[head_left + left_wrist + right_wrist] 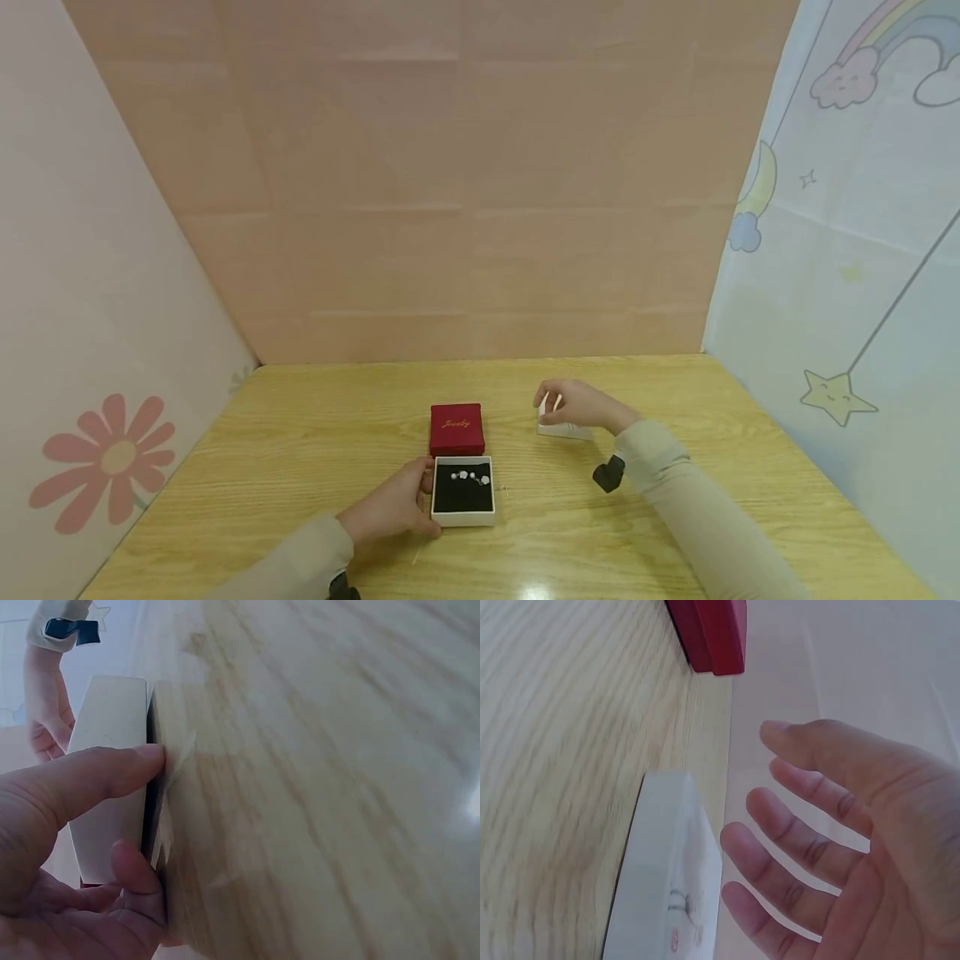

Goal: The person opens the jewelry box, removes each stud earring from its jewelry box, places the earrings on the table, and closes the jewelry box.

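Observation:
A small white jewelry box (463,522) stands on the table with its top off and a black pad inside. Pearl-like and white flower-shaped jewelry pieces (463,475) lie on the pad. My left hand (401,504) grips the box's left side, the thumb along its pale wall (112,825) in the left wrist view. Farther right, my right hand (577,407) hovers at a white lid (564,431) lying on the table. The right wrist view has that hand's fingers loosely bent and apart, holding nothing, beside the lid (656,870).
Directly behind the white box sits a red jewelry box (457,429) with gold lettering. A tiny thin piece (505,490) lies right of the white box. Cloth panels enclose the wooden table (337,417) at the back and both sides.

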### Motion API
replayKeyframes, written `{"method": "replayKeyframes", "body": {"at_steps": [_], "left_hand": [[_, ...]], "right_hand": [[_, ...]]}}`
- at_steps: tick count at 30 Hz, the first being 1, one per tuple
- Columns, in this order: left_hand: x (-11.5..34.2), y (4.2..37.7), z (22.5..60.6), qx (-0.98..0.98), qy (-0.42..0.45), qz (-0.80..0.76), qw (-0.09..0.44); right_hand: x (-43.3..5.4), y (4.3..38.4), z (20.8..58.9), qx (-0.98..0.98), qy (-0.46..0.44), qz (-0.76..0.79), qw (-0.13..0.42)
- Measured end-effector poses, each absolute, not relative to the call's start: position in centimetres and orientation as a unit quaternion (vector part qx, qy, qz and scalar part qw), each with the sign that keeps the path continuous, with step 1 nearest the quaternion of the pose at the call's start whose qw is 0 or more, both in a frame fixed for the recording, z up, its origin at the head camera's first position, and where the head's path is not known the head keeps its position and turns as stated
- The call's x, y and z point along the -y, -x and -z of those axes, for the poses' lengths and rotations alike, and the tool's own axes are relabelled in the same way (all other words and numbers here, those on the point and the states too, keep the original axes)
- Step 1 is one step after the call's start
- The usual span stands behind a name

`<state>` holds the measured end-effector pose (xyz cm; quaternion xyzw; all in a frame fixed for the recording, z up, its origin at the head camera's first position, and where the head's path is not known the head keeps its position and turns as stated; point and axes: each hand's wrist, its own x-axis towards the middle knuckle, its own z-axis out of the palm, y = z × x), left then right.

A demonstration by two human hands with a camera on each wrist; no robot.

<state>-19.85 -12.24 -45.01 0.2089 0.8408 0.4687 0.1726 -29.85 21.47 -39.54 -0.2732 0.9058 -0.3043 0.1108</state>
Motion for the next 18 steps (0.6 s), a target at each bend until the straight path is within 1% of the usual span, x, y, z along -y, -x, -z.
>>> {"method": "replayKeyframes", "body": {"at_steps": [11, 14, 18], "left_hand": [[12.0, 20.0, 44.5, -0.848, -0.198, -0.455, 0.186], [12.0, 19.9, 44.4, -0.849, -0.198, -0.452, 0.189], [12.1, 19.9, 44.3, -0.85, -0.198, -0.451, 0.189]], "right_hand": [[-17.8, 27.9, 38.5, -0.901, 0.323, 0.27, 0.107], [-16.6, 27.1, 38.3, -0.898, 0.332, 0.265, 0.113], [-15.0, 25.8, 38.2, -0.895, 0.351, 0.254, 0.109]]}}
